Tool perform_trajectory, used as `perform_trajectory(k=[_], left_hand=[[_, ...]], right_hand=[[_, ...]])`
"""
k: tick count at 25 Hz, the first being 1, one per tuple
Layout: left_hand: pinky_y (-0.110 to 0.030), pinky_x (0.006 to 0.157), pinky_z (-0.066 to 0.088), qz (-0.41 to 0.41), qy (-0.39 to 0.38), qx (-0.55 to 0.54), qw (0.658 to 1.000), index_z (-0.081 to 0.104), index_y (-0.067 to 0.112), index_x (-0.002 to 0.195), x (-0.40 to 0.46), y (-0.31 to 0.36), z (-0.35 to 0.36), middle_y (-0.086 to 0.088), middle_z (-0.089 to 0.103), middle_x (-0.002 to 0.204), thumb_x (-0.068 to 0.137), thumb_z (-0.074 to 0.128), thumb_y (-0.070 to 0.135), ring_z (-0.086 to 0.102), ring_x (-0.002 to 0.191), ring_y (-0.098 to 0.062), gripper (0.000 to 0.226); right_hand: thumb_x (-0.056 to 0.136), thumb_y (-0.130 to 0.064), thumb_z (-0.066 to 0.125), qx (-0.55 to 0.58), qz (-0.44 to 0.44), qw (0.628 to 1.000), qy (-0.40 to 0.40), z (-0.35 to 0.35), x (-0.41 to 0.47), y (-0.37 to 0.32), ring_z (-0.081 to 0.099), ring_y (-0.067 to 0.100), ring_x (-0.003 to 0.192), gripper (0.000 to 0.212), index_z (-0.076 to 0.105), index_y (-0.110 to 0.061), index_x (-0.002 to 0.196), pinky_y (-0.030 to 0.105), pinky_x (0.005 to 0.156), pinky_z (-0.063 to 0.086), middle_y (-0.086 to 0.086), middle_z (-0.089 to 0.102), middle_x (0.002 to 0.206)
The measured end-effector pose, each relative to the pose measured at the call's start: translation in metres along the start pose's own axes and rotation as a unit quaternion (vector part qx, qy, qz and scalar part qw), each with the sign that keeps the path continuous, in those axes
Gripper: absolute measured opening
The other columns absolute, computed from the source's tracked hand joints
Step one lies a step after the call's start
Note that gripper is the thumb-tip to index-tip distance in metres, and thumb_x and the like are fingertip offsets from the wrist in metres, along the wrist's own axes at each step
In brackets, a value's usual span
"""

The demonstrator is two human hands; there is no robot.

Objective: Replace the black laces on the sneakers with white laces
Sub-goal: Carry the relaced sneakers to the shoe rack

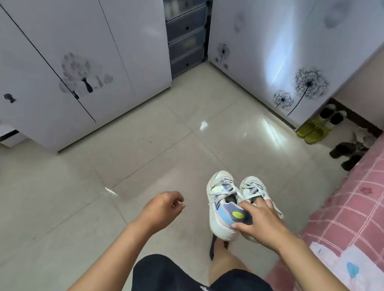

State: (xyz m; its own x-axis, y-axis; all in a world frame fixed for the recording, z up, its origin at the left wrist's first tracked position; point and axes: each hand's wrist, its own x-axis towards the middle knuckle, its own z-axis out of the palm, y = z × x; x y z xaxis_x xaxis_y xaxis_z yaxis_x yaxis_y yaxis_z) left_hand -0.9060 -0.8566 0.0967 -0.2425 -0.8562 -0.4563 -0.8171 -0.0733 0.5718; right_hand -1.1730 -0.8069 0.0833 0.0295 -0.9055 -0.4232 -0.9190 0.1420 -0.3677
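the right hand (260, 218) gripped a pair of white chunky sneakers with pastel panels and pale laces (226, 203) at the heels, above the glossy beige tiled floor (138, 154). the left hand (162, 209) hung beside them, loosely curled, holding nothing.

right hand (263, 222) gripping sneakers (232, 203), left hand (162, 209) empty
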Motion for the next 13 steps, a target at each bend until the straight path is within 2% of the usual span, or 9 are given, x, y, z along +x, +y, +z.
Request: perform_trajectory(k=[3,7,10,13], left_hand=[[-0.026,0.084,0.047,-0.006,0.034,-0.012,0.999,0.063,0.013,0.109,0.073,0.055,-0.011,0.0,0.064,0.102,0.094,0.052,0.024,0.058,0.094,-0.015,0.022],[-0.019,0.078,0.043,0.003,0.031,-0.025,0.999,0.063,0.014,0.111,0.165,0.115,-0.034,0.001,0.065,0.103,0.094,0.052,0.026,0.058,0.093,-0.012,0.023],[-0.018,0.075,0.04,-0.019,0.036,-0.033,0.999,0.062,0.016,0.111,0.228,0.133,-0.058,0.004,0.064,0.1,0.094,0.052,0.028,0.055,0.089,-0.009,0.023],[-0.021,0.079,0.044,-0.047,0.052,-0.067,0.995,0.062,0.016,0.112,0.304,0.138,-0.08,0.004,0.064,0.101,0.094,0.052,0.028,0.057,0.091,-0.01,0.024]], right_hand=[[0.073,-0.062,0.061,-0.025,-0.001,1.0,-0.016,-0.053,0.063,0.041,0.033,0.02,0.109,0.044,0.053,-0.036,0.107,0.031,0.084,0.035,-0.003,0.041,0.1],[0.073,-0.06,0.063,-0.006,0.003,0.999,-0.041,-0.122,0.155,0.078,0.032,0.019,0.11,0.042,0.052,-0.04,0.107,0.031,0.082,0.034,-0.004,0.04,0.098],[0.072,-0.06,0.062,0.007,0.011,0.998,-0.057,-0.159,0.221,0.097,0.031,0.018,0.111,0.039,0.05,-0.041,0.104,0.032,0.081,0.035,-0.005,0.041,0.099],[0.073,-0.058,0.064,0.013,0.004,0.996,-0.085,-0.194,0.304,0.112,0.031,0.018,0.112,0.04,0.05,-0.041,0.106,0.033,0.086,0.038,-0.007,0.04,0.096]])
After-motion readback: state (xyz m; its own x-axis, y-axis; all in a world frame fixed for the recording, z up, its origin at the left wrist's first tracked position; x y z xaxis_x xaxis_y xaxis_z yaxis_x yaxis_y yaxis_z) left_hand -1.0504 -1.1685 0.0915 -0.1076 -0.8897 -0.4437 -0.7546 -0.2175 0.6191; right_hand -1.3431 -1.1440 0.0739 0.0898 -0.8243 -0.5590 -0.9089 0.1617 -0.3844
